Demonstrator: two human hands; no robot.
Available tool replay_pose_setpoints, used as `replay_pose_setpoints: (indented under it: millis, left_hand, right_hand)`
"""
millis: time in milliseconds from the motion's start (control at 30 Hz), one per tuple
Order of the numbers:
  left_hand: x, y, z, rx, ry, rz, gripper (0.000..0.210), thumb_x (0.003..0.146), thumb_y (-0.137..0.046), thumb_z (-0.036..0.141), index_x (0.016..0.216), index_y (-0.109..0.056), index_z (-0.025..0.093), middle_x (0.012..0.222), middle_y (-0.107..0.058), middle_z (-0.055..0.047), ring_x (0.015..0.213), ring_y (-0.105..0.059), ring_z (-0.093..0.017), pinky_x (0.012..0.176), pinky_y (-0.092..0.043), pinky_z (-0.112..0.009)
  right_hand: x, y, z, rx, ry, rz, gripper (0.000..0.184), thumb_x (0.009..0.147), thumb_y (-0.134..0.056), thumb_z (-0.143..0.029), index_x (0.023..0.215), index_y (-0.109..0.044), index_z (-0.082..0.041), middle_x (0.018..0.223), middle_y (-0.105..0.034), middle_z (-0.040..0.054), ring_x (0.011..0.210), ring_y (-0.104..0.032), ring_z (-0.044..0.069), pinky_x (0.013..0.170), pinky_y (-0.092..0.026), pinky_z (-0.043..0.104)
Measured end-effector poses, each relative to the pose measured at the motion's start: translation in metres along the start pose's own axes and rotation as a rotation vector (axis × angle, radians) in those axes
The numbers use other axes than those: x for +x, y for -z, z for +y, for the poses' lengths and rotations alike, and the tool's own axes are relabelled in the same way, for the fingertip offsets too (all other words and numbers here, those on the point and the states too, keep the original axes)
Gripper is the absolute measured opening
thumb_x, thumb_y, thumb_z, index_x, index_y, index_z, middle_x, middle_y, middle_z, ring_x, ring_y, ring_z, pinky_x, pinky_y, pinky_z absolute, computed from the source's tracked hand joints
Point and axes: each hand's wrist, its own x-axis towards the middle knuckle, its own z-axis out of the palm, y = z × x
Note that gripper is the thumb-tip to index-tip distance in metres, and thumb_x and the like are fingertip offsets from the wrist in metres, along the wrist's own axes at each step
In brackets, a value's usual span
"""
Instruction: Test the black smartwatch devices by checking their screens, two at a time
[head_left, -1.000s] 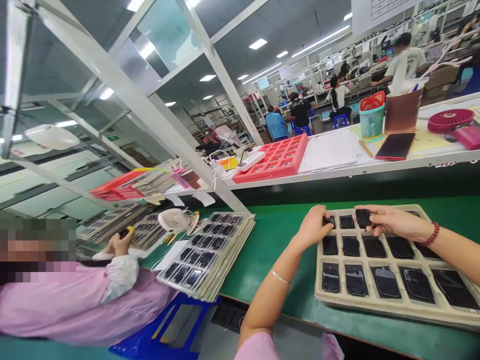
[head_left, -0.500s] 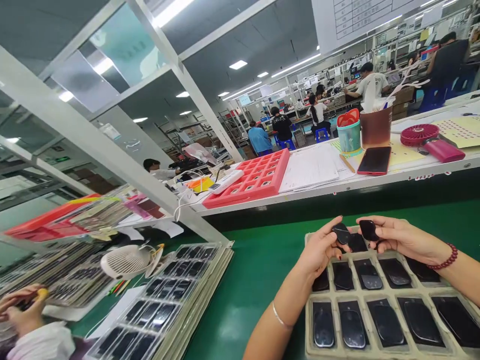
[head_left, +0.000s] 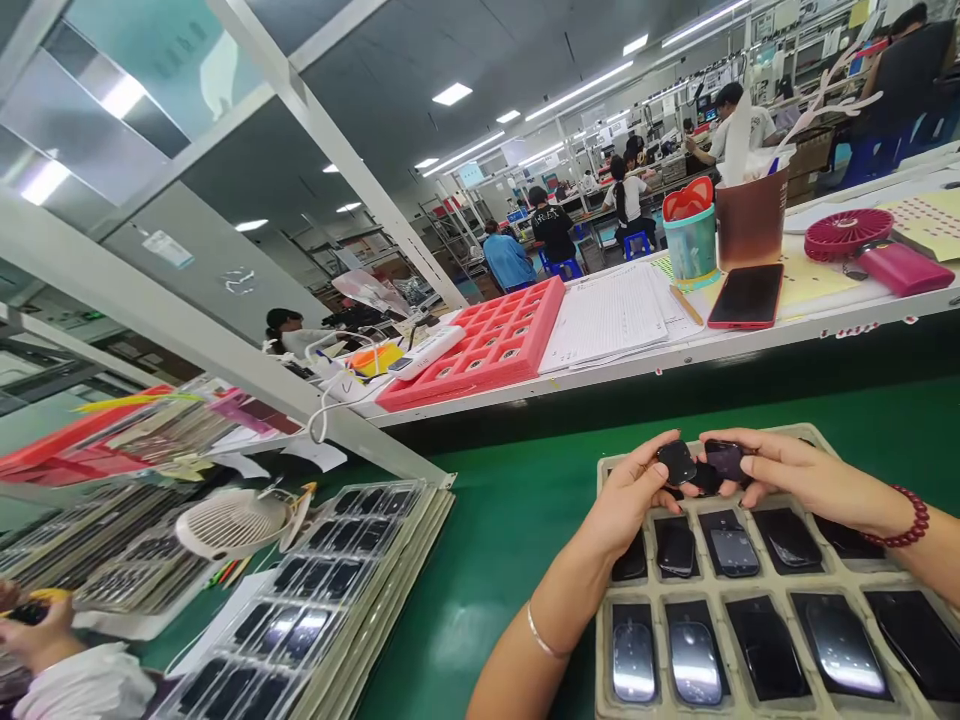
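Flanking the beige tray (head_left: 816,436), a stack of trays (head_left: 409,590) stands at left; beyond the far edge runs the white shelf (head_left: 615,362). Bare green tabletop (head_left: 480,570) lies open between stack and tray. Over the tray's far row, my left grip (head_left: 626,495) pinches one dark piece (head_left: 678,463), my right grip (head_left: 795,468) a second piece (head_left: 724,459). Both glossy faces tilt toward me; fingers partly cover them, so I cannot tell the long axes.

Left, slim silver bangle (head_left: 535,632); right, dark-red beaded bracelet (head_left: 921,518).
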Motion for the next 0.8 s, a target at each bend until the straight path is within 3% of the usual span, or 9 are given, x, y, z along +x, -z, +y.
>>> replay_pose_setpoints:
  millis: [133, 400, 600, 700, 800]
  left_hand:
    - [0.001, 0.001, 0.000, 0.019, -0.001, -0.018, 0.074, 0.077, -0.084, 0.046, 0.142, -0.060, 0.022, 0.118, -0.071, -0.013, 0.079, -0.071, -0.017, 0.059, -0.051, -0.022]
    - [0.000, 0.003, -0.001, 0.037, -0.017, -0.092, 0.075, 0.069, -0.089, 0.051, 0.133, -0.063, 0.020, 0.094, -0.069, -0.005, 0.058, -0.065, -0.011, 0.051, -0.046, -0.019]
    - [-0.002, -0.002, -0.001, 0.078, -0.024, -0.045, 0.061, 0.081, -0.079, 0.043, 0.135, -0.062, 0.018, 0.115, -0.067, -0.011, 0.087, -0.073, -0.020, 0.065, -0.056, -0.024]
    - [-0.002, -0.004, -0.002, 0.141, -0.034, -0.022, 0.059, 0.082, -0.076, 0.034, 0.137, -0.060, 0.018, 0.115, -0.069, -0.012, 0.093, -0.072, -0.022, 0.065, -0.054, -0.023]
    - [-0.003, -0.006, -0.001, 0.193, -0.026, -0.002, 0.060, 0.079, -0.076, 0.032, 0.135, -0.061, 0.015, 0.110, -0.071, -0.012, 0.088, -0.073, -0.022, 0.062, -0.052, -0.022]
  right_hand:
    - [0.001, 0.001, -0.002, 0.008, 0.007, 0.027, 0.069, 0.082, -0.077, -0.055, 0.141, -0.064, -0.022, 0.100, -0.078, 0.0104, 0.089, -0.074, 0.028, 0.079, -0.064, 0.042]
    - [0.000, 0.001, -0.004, -0.070, 0.009, 0.023, 0.065, 0.081, -0.075, -0.044, 0.138, -0.064, -0.017, 0.087, -0.078, 0.0076, 0.075, -0.072, 0.024, 0.076, -0.062, 0.040]
    - [-0.002, -0.002, -0.006, -0.105, 0.068, 0.068, 0.053, 0.080, -0.077, -0.042, 0.129, -0.068, -0.021, 0.097, -0.077, 0.0079, 0.083, -0.071, 0.025, 0.070, -0.061, 0.036]
    - [-0.003, -0.003, -0.008, -0.111, 0.066, 0.079, 0.047, 0.082, -0.077, -0.050, 0.120, -0.071, -0.022, 0.085, -0.076, 0.0056, 0.071, -0.067, 0.021, 0.064, -0.059, 0.033]
    - [-0.005, -0.003, -0.011, -0.083, 0.069, 0.091, 0.044, 0.081, -0.077, -0.059, 0.102, -0.073, -0.021, 0.086, -0.076, 0.0060, 0.059, -0.061, 0.015, 0.059, -0.056, 0.031]
